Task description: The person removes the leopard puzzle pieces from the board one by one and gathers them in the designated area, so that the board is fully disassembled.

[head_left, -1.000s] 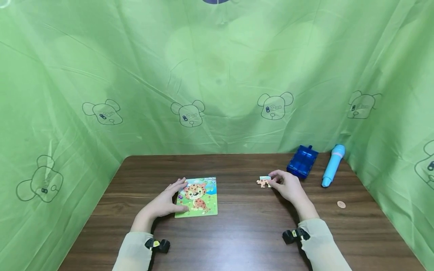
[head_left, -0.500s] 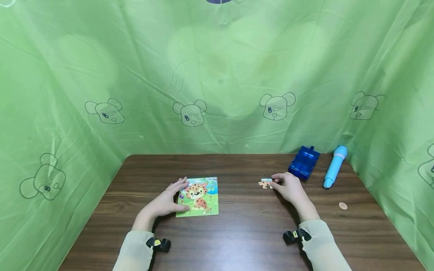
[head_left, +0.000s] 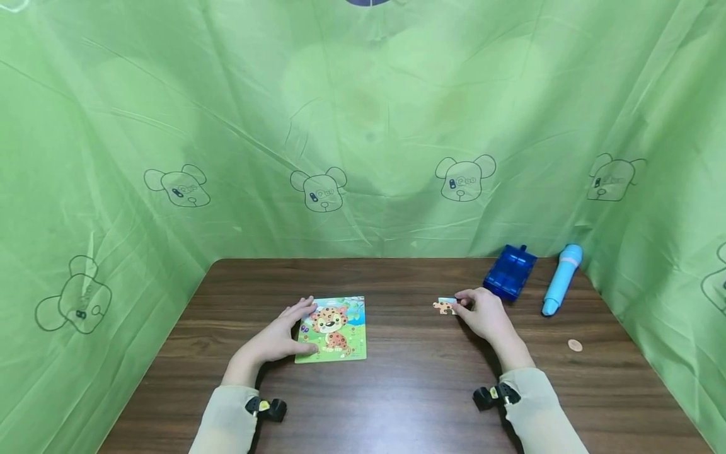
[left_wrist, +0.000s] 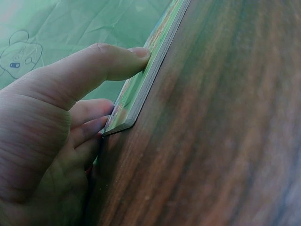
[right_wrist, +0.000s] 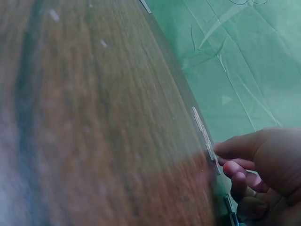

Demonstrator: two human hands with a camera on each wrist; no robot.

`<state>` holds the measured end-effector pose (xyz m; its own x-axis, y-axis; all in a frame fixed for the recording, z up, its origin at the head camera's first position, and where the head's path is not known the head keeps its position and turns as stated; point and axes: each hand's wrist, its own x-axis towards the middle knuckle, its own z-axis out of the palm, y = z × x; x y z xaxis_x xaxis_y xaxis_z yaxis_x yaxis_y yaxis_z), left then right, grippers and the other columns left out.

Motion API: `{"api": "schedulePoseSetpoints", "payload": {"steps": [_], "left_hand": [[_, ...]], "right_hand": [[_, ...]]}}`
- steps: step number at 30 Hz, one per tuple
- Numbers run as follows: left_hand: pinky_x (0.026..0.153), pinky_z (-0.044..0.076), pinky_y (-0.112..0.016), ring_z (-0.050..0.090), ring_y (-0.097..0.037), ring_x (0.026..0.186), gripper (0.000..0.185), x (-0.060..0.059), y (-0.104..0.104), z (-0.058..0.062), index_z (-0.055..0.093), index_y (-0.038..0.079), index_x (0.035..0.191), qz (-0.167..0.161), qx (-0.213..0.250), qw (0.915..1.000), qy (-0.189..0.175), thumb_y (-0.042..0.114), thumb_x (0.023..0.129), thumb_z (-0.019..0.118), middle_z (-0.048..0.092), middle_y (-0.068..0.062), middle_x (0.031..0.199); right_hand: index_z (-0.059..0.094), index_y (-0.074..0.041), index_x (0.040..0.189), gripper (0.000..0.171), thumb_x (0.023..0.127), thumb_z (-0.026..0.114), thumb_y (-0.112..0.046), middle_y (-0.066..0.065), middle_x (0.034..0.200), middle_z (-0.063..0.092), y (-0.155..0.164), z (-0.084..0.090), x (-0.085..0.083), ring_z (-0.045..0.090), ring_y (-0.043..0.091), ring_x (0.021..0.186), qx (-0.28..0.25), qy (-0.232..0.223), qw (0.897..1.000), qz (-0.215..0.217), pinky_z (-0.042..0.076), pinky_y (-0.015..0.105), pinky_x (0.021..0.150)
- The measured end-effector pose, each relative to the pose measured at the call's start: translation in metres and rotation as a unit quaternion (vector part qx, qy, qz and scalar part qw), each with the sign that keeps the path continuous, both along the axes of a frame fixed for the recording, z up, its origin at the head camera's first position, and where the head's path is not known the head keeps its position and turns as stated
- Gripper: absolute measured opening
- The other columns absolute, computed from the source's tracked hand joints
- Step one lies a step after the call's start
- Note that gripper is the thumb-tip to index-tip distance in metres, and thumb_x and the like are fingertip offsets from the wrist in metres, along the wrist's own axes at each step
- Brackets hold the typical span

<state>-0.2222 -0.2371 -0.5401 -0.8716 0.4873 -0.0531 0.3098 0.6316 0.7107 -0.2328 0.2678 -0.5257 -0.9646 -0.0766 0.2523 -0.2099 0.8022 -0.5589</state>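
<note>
A square picture puzzle (head_left: 346,337) with a spotted leopard cub lies flat on the table, left of the middle. My left hand (head_left: 273,337) rests on its left side, the thumb on the picture and the fingers spread near the upper left corner. In the left wrist view, that thumb lies on the puzzle (left_wrist: 146,82) near its edge. To the right, my right hand (head_left: 482,313) pinches the right end of a small spotted puzzle piece (head_left: 444,308), low at the table. The right wrist view shows thin pieces (right_wrist: 203,132) edge-on at the fingertips; their number is unclear.
Behind my right hand stands a translucent blue box (head_left: 509,272), with a light blue toy microphone (head_left: 561,280) beside it. A small round disc (head_left: 575,345) lies at the right of the dark wooden table (head_left: 397,403). Green curtains (head_left: 363,233) surround the table.
The head view has shifted slightly, so everything sits a little further right in it. Both hands keep nearly the same place and hold.
</note>
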Motion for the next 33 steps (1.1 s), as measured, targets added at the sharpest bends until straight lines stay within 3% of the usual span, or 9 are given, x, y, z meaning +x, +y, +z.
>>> {"api": "schedulePoseSetpoints", "payload": {"steps": [5, 12, 19, 28, 33], "left_hand": [[0.133, 0.006, -0.066, 0.012, -0.038, 0.168, 0.103, 0.001, 0.001, 0.002, 0.041, 0.007, 0.169, 0.001, 0.002, 1.0000, -0.004, 0.046, 0.088, 0.091, 0.023, -0.009, 0.182], [0.133, 0.007, -0.067, 0.012, -0.037, 0.168, 0.103, 0.002, 0.003, 0.004, 0.040, 0.008, 0.169, 0.003, 0.000, 1.0000, -0.005, 0.046, 0.088, 0.091, 0.023, -0.008, 0.182], [0.134, 0.006, -0.065, 0.011, -0.038, 0.168, 0.103, 0.003, 0.002, 0.006, 0.039, 0.008, 0.170, 0.006, -0.001, 1.0000, -0.008, 0.044, 0.088, 0.091, 0.023, -0.008, 0.182], [0.134, 0.007, -0.065, 0.012, -0.038, 0.168, 0.105, 0.003, 0.002, 0.004, 0.039, 0.009, 0.170, 0.008, 0.000, 1.0000, -0.005, 0.046, 0.087, 0.092, 0.024, -0.008, 0.182], [0.133, 0.008, -0.066, 0.012, -0.039, 0.168, 0.106, 0.003, 0.002, 0.004, 0.038, 0.011, 0.171, 0.011, -0.004, 0.9999, -0.005, 0.047, 0.087, 0.092, 0.024, -0.007, 0.182]], "right_hand": [[0.077, 0.003, 0.118, 0.029, 0.094, 0.082, -0.013, 0.008, 0.093, 0.072, -0.003, 0.003, 0.000, 0.059, 0.017, 0.074, -0.019, 0.000, 1.000, -0.003, 0.049, 0.037, 0.071], [0.078, 0.001, 0.115, 0.026, 0.093, 0.083, -0.011, 0.009, 0.092, 0.071, -0.008, 0.005, 0.002, 0.056, 0.008, 0.068, -0.043, 0.008, 0.999, 0.008, 0.048, 0.026, 0.063], [0.067, 0.004, 0.134, 0.045, 0.094, 0.083, -0.012, 0.014, 0.100, 0.075, -0.012, 0.011, 0.004, 0.061, 0.012, 0.070, -0.067, -0.013, 0.998, -0.006, 0.050, 0.029, 0.065], [0.063, 0.001, 0.140, 0.048, 0.099, 0.080, -0.017, 0.012, 0.104, 0.075, -0.035, 0.017, 0.006, 0.066, 0.015, 0.072, -0.107, -0.053, 0.993, 0.008, 0.054, 0.031, 0.067], [0.053, -0.001, 0.148, 0.059, 0.099, 0.080, -0.019, 0.011, 0.109, 0.074, -0.055, 0.019, 0.012, 0.067, 0.014, 0.073, -0.137, -0.077, 0.988, 0.012, 0.055, 0.031, 0.067]]}}
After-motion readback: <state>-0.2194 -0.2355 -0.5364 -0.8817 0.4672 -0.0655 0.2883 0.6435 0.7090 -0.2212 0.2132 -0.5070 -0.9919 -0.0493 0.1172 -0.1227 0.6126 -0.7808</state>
